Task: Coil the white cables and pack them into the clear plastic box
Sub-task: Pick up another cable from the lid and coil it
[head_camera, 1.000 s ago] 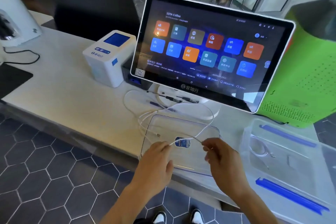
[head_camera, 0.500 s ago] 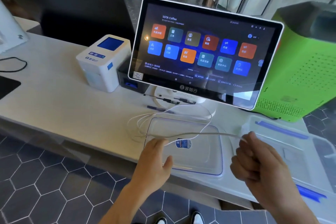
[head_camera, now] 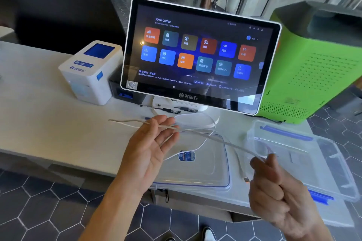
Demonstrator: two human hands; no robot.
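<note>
Step in hand: we are judging this to be the start of coiling, with one white cable (head_camera: 197,133) being drawn out straight between our two hands before any loop is made.
Left hand (head_camera: 148,148): we are holding it palm up with the fingers spread and relaxed; the cable is lying across the fingers (head_camera: 166,123) and running on past them to the left, not gripped.
Right hand (head_camera: 272,184): we are curling the fingers into a fist and pinching the cable's other stretch at the top of that fist.
Cable: it is hanging in the air over the clear lid (head_camera: 221,184) on the counter (head_camera: 39,123), with slack loops trailing near the screen's stand; a plug end is dangling just beside our right hand.
Clear plastic box (head_camera: 333,162): it is standing open at the right of the counter, beside the lid; its contents are too faint to tell.
Next move: we are thinking the left fingers need to close on the cable so the right hand can wind turns around them, keeping the slack clear of the touchscreen (head_camera: 197,55).
</note>
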